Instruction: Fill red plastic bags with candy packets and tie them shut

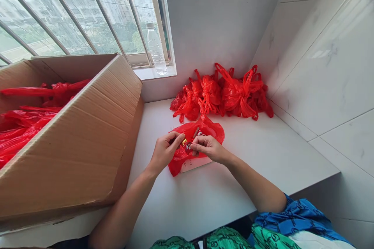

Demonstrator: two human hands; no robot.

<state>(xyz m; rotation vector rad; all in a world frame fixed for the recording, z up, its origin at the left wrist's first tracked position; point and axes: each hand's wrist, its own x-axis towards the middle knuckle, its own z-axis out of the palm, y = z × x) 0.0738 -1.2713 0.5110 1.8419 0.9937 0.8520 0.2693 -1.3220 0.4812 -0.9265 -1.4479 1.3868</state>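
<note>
My left hand (165, 151) and my right hand (208, 148) meet over a red plastic bag (214, 129) lying open on the white counter (263, 155). Both hands pinch small items at the bag's mouth, among them a small gold-wrapped piece (184, 141). A white card or flat packet (195, 164) pokes out from under the bag, just below my right hand. The fingers of both hands are closed in a pinch.
A heap of several tied red bags (224, 93) sits against the back wall. A big cardboard box (87, 140) holding more red bags (23, 120) stands at the left. A clear water bottle (155, 48) stands on the window sill. Tiled wall at the right.
</note>
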